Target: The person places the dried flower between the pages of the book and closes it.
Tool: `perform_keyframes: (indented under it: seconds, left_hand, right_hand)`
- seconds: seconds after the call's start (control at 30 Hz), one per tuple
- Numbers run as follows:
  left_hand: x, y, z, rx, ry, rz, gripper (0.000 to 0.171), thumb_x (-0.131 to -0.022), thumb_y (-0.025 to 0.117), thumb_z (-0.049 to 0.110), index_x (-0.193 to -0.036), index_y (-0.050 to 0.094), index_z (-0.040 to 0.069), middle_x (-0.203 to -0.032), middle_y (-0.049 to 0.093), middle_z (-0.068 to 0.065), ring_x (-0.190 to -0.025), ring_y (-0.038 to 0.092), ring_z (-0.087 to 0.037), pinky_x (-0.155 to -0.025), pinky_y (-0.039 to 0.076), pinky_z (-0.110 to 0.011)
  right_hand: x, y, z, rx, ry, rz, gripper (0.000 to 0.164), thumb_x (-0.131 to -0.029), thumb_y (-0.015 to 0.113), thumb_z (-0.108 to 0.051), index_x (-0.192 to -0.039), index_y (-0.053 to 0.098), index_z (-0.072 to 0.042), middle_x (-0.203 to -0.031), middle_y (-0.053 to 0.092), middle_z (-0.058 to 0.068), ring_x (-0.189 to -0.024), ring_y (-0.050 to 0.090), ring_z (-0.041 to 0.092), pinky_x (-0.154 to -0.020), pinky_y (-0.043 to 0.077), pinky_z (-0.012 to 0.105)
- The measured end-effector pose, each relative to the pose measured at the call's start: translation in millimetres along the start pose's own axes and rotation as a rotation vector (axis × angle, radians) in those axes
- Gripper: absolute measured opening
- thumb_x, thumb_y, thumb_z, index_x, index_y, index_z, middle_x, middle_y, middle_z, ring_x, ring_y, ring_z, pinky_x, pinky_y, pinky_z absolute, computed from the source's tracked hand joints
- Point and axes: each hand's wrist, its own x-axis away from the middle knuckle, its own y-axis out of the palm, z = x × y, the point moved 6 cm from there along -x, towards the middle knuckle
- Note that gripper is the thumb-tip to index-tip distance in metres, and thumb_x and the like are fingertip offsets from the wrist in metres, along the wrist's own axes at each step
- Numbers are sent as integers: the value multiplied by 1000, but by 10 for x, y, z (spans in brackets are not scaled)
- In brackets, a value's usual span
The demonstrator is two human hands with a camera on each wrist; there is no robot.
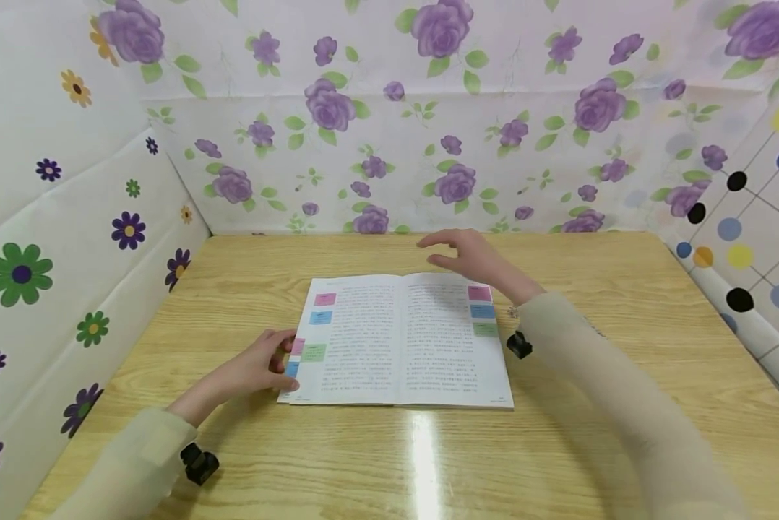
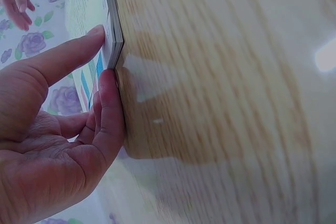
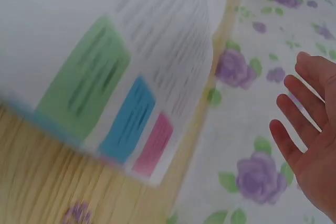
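Observation:
An open book [image 1: 370,361] lies on the wooden table, printed text on both pages. Pink, blue and green sticky notes [image 1: 321,318] line the left page's outer side, and a similar set [image 1: 483,312] is along the right page's edge. At the book's lower left edge is my left hand [image 1: 259,370]; the left wrist view shows its thumb [image 2: 79,56] on the page and its fingers against the side edge, gripping the book there. My right hand [image 1: 470,256] hovers above the far right of the book, fingers relaxed and apart from the pages, holding nothing.
The wooden table [image 1: 578,267] extends on all sides of the book. Behind it hangs a white cloth with purple roses [image 1: 331,105]. Flower-patterned cloth [image 1: 19,274] covers the left side, dotted cloth [image 1: 741,256] the right. Black wrist cameras [image 1: 199,464] are on both forearms.

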Motion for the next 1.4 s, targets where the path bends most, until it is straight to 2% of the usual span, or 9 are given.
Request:
perform_keyframes:
  seconds: [0.2,0.4,0.57,0.7,0.97,1.23,1.4]
  left_hand:
    - [4,2,18,-7,-2,-2,91,-83,80,20,-151,25,-5,-122,36,-17,-90,44,-20,-69,36,-22]
    - [3,3,29,5,2,-4,90,-83,80,18,-150,26,-6,-122,36,-18,-90,43,-21,-68,36,-22]
    - [2,2,16,-2,-1,-6,89,-83,80,19,-150,26,-6,-121,36,-17,-90,43,-21,-69,36,-23]
    - [0,2,14,-4,-3,-4,90,-83,80,20,-150,26,-5,-121,37,-17,-90,43,-20,-69,36,-23]
    - [8,0,24,18,-5,-4,91,-83,80,19,-151,25,-5,-123,36,-18,-90,43,-21,-68,36,-22]
    - [1,3,16,10,-13,-1,91,-82,80,19,-151,25,-4,-123,36,-17,-91,43,-21,-68,36,-23]
    - [-2,1,15,4,-13,-1,90,-83,80,19,-151,25,-4,-124,37,-18,-90,44,-21,-68,36,-22]
  right_hand:
    - [276,-264,308,-1,105,46,35,-97,64,-20,-131,64,-16,-137,62,8,-132,53,31,-105,44,52]
    - [525,-509,535,21,126,129,33,-96,64,-17,-129,65,-13,-136,62,11,-126,57,34,-99,46,56]
    - [717,-615,740,41,192,128,34,-98,62,-20,-131,63,-12,-138,60,14,-126,55,36,-100,45,57]
    - [892,-661,909,70,240,126,35,-99,61,-23,-132,63,-13,-138,59,15,-126,54,36,-100,44,56]
    - [1228,-677,1152,106,254,126,34,-98,61,-19,-130,64,-7,-132,62,20,-117,58,38,-94,48,57]
    - [1427,-645,1218,137,244,115,31,-97,62,-13,-127,65,-3,-125,65,23,-107,64,39,-88,51,57]
    - [1506,-599,1285,142,273,90,29,-97,61,-11,-125,66,-1,-121,67,23,-100,66,36,-86,53,53]
